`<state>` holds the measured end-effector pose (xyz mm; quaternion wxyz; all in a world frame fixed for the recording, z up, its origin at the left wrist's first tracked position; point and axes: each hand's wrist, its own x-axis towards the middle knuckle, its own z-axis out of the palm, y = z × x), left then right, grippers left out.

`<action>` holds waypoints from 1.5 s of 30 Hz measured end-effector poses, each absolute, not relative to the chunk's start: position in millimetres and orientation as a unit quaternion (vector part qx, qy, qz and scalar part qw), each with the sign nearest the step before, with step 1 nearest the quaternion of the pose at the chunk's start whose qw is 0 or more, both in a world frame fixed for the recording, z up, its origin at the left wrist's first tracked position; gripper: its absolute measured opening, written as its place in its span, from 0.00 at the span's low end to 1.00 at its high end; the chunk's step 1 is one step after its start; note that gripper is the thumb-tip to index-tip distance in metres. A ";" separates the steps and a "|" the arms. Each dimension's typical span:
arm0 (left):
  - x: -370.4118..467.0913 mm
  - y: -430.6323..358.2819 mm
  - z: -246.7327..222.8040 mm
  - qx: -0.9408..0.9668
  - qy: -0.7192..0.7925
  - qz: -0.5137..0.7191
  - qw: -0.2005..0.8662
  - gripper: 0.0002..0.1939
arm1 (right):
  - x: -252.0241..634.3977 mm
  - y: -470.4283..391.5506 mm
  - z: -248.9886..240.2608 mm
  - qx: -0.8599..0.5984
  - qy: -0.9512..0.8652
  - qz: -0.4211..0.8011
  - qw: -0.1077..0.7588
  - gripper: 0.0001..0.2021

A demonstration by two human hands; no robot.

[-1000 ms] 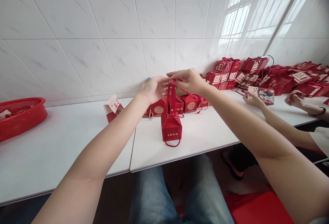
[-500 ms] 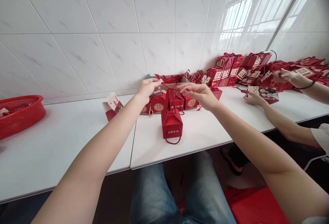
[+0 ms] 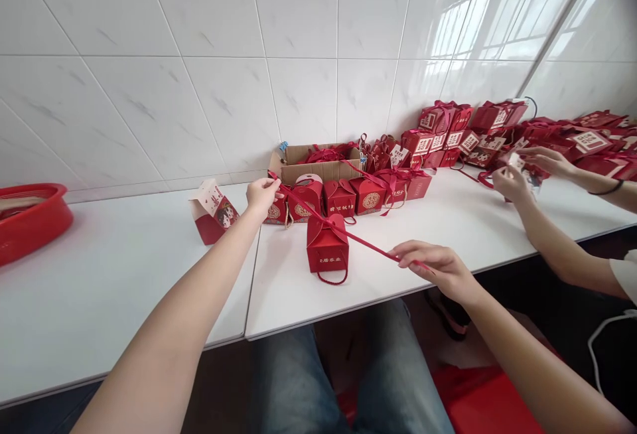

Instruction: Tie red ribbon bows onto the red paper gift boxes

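Observation:
A small red gift box [image 3: 327, 248] with gold characters stands on the white table, its rope handle hanging at the front. A red ribbon [image 3: 365, 243] crosses its top and is stretched taut to both sides. My left hand [image 3: 263, 195] pinches one end, up and to the left of the box. The other end is between the fingers of my right hand [image 3: 435, 267], lower and to the right, over the table's front edge. Behind the box stands a row of similar red boxes [image 3: 340, 200].
An open cardboard box [image 3: 323, 172] holds red ribbons at the back. A white-and-red box [image 3: 213, 214] stands left of my left hand, and a red basket [image 3: 34, 221] sits farther left. Many red boxes [image 3: 448, 132] are piled at right, where a co-worker's hands [image 3: 515, 178] handle a box.
My hands have moved apart, the left one leftward and down, the right one rightward and down. The ribbon is now drawn taut over the box. The co-worker's hands have come closer together.

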<state>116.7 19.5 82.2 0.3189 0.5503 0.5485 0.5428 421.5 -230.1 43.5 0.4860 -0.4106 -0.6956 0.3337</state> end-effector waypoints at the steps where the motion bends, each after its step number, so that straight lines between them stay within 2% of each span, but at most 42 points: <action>1: 116.1 21.3 79.6 0.553 0.550 0.539 0.318 0.04 | 424.0 -233.2 40.5 -0.417 -0.694 0.330 0.485 0.09; 14: 108.6 35.2 56.5 0.612 0.587 0.482 0.222 0.05 | 435.1 -252.5 14.8 -0.413 -0.692 0.331 0.491 0.10; 21: 110.6 28.3 58.4 0.634 0.582 0.463 0.211 0.06 | 433.9 -252.1 12.9 -0.420 -0.686 0.322 0.499 0.09; 26: 107.5 13.7 71.1 0.651 0.567 0.468 0.189 0.09 | 439.2 -249.6 9.7 -0.477 -0.636 0.291 0.532 0.07; 28: 106.6 0.2 77.8 0.644 0.569 0.489 0.148 0.14 | 442.7 -245.4 11.3 -0.495 -0.613 0.290 0.544 0.08; 30: 107.6 -17.3 82.8 0.657 0.552 0.508 0.074 0.24 | 442.8 -237.7 18.2 -0.519 -0.589 0.285 0.550 0.08; 32: 111.2 -36.0 85.1 0.732 0.480 0.484 -0.001 0.27 | 435.9 -226.0 30.5 -0.547 -0.576 0.265 0.547 0.10; 35: 120.1 -57.9 84.3 0.861 0.357 0.356 0.065 0.18 | 410.4 -201.8 52.0 -0.559 -0.615 0.233 0.506 0.13; 38: 129.1 -67.0 81.9 0.902 0.302 0.260 0.168 0.18 | 376.2 -175.0 64.9 -0.544 -0.669 0.238 0.447 0.17; 41: 132.6 -68.4 79.9 0.911 0.287 0.218 0.203 0.19 | 350.2 -154.4 65.5 -0.553 -0.695 0.265 0.376 0.21; 45: 128.9 -69.9 74.6 0.902 0.309 0.221 0.206 0.17 | 339.0 -144.8 60.4 -0.580 -0.703 0.241 0.334 0.16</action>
